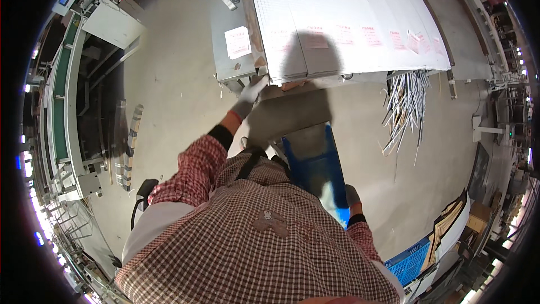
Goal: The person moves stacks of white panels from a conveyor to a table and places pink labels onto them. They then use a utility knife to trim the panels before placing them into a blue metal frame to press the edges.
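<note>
My left hand (253,90), in a light grey glove, reaches forward with its fingers stretched out to the near left corner of a stack of large white sheets (360,0). The fingertips meet the edge there; I cannot make out anything held in them. Low on my right, my right hand (352,196), in a darker-looking glove, is closed around the side edge of a blue open-ended plastic bin (339,174). The bin stands against my right side, partly hidden by my checked apron (270,247). Several papers with red print (368,36) lie along the sheets' near edge.
Left of the sheets, a grey side table (225,65) carries white papers (238,43) and a remote-like device (228,3). A bundle of thin strips (406,101) hangs at the right. A green conveyor (60,107) runs far left; a blue crate (410,262) stands lower right.
</note>
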Available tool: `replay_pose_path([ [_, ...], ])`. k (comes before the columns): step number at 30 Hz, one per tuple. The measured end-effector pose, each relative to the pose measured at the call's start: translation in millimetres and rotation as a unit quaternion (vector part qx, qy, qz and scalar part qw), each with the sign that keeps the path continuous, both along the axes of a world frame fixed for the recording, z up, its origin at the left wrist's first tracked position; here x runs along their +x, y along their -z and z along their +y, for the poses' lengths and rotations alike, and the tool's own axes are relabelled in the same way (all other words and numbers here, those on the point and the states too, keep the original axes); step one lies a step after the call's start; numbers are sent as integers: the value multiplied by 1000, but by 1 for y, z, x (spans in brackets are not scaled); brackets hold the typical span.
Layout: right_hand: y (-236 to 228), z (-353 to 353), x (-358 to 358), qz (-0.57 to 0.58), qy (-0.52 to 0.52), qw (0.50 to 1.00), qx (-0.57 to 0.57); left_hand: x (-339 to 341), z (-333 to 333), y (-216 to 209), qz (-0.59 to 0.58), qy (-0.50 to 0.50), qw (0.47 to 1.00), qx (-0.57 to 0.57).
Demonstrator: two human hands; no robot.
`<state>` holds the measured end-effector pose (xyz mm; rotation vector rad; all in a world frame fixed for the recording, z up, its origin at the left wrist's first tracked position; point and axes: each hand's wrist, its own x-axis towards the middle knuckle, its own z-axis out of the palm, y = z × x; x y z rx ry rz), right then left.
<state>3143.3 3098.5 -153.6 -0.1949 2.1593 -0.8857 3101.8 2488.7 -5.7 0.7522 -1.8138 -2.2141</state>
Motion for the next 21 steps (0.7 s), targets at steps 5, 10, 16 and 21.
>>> replay_pose_path([
  [5, -17, -67, -88, 150, 50, 971, 182, -66, -10, -32, -167, 43, 972, 160],
  [10, -259, -352, -150, -63, 235, 917, -314, -51, -13, -15, -48, 10, 964, 262],
  [16, -176, -459, -169, -236, 392, 784, -418, -67, 3, -3, -55, -14, 948, 314],
  [21, -163, -496, -164, -274, 445, 707, -477, -55, -9, 11, -29, -38, 948, 316],
])
